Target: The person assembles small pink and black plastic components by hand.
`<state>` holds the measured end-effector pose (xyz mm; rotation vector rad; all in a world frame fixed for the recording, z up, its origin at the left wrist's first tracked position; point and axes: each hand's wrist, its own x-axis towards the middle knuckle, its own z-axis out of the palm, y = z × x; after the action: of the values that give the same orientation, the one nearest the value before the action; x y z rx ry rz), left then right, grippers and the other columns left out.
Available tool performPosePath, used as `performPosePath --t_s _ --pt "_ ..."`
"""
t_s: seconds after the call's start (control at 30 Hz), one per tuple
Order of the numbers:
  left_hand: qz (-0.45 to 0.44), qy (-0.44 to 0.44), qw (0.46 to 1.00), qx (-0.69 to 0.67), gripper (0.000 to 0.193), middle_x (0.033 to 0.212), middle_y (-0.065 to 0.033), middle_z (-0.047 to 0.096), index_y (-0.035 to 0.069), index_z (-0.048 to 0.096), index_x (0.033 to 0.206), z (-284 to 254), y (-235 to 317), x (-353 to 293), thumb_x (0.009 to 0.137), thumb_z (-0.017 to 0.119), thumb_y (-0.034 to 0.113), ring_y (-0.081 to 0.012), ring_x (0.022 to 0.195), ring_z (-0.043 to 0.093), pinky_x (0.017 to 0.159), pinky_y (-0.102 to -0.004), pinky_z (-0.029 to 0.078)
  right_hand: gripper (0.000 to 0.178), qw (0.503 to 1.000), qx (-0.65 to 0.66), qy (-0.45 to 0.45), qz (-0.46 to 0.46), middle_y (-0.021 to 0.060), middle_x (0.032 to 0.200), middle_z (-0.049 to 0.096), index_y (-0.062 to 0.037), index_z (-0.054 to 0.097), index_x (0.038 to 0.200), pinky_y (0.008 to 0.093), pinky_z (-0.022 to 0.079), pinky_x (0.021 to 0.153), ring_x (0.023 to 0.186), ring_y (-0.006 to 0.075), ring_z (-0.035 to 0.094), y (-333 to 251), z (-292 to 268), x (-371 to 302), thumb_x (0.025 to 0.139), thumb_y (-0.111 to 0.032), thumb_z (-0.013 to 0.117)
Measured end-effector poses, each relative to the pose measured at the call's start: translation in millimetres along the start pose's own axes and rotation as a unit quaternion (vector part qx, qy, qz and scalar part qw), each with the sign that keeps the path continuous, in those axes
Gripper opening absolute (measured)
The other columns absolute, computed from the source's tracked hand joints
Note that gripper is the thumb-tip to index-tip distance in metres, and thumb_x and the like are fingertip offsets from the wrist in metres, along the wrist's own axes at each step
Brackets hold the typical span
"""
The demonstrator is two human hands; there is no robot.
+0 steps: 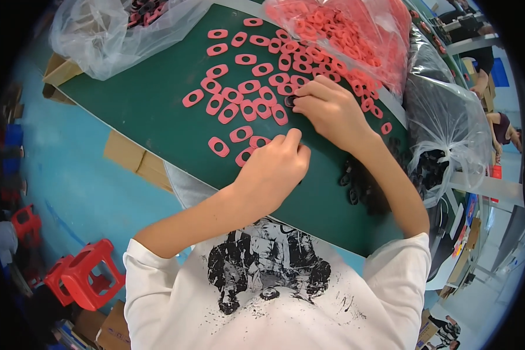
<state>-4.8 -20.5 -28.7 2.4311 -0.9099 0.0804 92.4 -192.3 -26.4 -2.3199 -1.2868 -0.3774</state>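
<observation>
Many flat pink oval pieces [245, 59], each with a round hole, lie spread over the green tabletop [157, 81]. My right hand [331, 111] is closed, with a small black part [290, 101] pinched at its fingertips beside the pink pieces. Nearer my body, my left hand [272, 169] is curled shut above the table, partly covering a pink piece [244, 156]. What its fingers hold, if anything, is hidden behind the knuckles. Several black parts [352, 195] lie in a pile under and beside my right forearm.
A clear bag of red-pink pieces [344, 41] spills onto the table's far side. Clear bags with dark parts stand at the far left [111, 46] and at the right [443, 128]. Red stools [93, 274] and cardboard [135, 160] are on the blue floor at left.
</observation>
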Motion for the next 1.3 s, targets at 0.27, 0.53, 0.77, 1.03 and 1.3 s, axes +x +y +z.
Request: performPosePath --t_s 0.27,0.53,0.77,1.03,1.3 --pt "0.024 -0.023 0.996 -0.08 0.029 0.097 -0.0166 0.051 -0.007 0.059 0.092 5 5 6 0.064 0.064 -0.01 -0.0305 0.092 0.057 0.071 -0.0351 0.053 0.009 0.999 -0.017 -0.036 -0.015 0.005 0.086 0.061 -0.0025 0.065 0.077 0.0336 0.053 0.065 0.081 0.0225 0.062 9 -3 -1 0.07 -0.001 0.072" --pt "-0.013 -0.064 0.992 -0.11 0.023 0.094 -0.0136 0.053 -0.004 0.062 0.098 -3 2 7 0.076 0.068 -0.004 -0.0313 0.084 0.059 0.072 -0.0405 0.05 0.015 0.998 -0.015 -0.067 0.009 0.0055 0.092 0.063 -0.0039 0.065 0.086 0.0338 0.054 0.069 0.085 0.0228 0.063 0 -11 -15 0.074 -0.009 0.074" --pt "0.048 -0.04 0.993 -0.099 0.021 0.092 -0.0153 0.05 -0.003 0.055 0.083 -1 -6 10 0.065 0.065 -0.009 -0.0312 0.086 0.059 0.067 -0.0382 0.053 0.03 0.97 -0.044 -0.011 0.24 0.0104 0.083 0.065 -0.003 0.064 0.102 0.037 0.05 0.062 0.069 0.0265 0.062 -42 -72 -39 0.078 -0.014 0.077" --pt "0.035 -0.034 0.997 -0.057 0.026 0.094 -0.0126 0.05 -0.002 0.059 0.095 8 2 7 0.07 0.068 -0.003 -0.0276 0.083 0.06 0.064 -0.037 0.052 0.023 0.906 0.205 -0.117 0.352 0.0008 0.067 0.053 0.0011 0.064 0.102 0.0233 0.041 0.055 0.059 0.0063 0.048 -38 -76 -42 0.08 0.004 0.068" --pt "-0.015 0.098 0.979 -0.176 0.041 0.102 -0.0125 0.056 0.001 0.059 0.117 -2 12 -12 0.078 0.07 0.001 -0.0289 0.086 0.061 0.072 -0.0377 0.051 0.019 0.931 0.248 -0.105 0.247 0.0046 0.078 0.065 -0.0013 0.068 0.097 0.0237 0.042 0.056 0.062 0.0088 0.055 -21 -30 15 0.079 -0.002 0.074"
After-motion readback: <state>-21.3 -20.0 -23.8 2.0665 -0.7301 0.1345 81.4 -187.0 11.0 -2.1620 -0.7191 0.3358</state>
